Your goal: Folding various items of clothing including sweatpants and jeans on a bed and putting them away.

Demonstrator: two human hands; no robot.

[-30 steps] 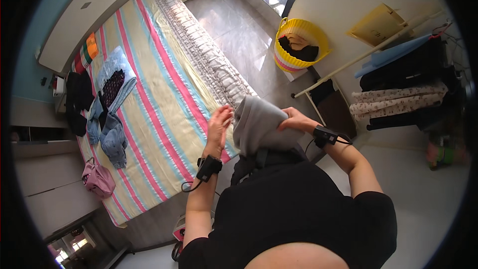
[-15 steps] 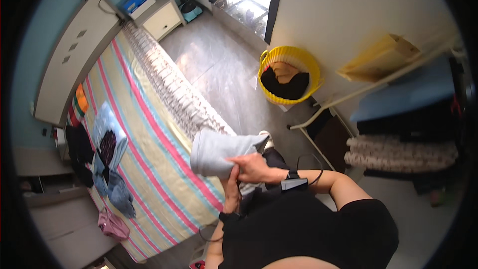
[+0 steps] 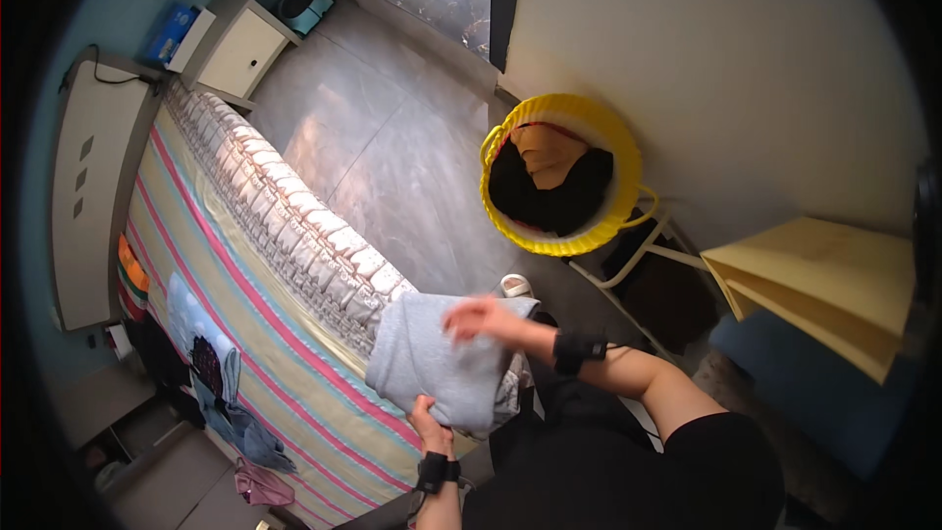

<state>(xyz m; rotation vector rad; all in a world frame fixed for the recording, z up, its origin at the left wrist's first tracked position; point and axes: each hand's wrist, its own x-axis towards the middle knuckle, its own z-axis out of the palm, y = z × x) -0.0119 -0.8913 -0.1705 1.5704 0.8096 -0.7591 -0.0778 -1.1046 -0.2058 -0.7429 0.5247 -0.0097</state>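
Note:
A light grey folded garment (image 3: 432, 358) lies spread in front of me over the near edge of the bed; its exact kind is not clear. My left hand (image 3: 430, 427) grips its lower edge, thumb on top and the other fingers hidden beneath. Over the garment's upper right part is my right hand (image 3: 483, 322), slightly blurred, with fingers apart and nothing held in them. Dark straps circle both wrists.
A striped sheet covers the bed (image 3: 285, 344), with jeans (image 3: 240, 427), a pink bag-like item (image 3: 263, 483) and other clothes on it. Beyond stands a yellow basket (image 3: 496, 221) holding dark and tan clothes. At right, a paper bag (image 3: 814, 275) hangs near a rack.
My right hand has lifted off my left hand and moved apart from it. The grey garment has opened wider and sits lower. My view has shifted toward the basket and paper bag.

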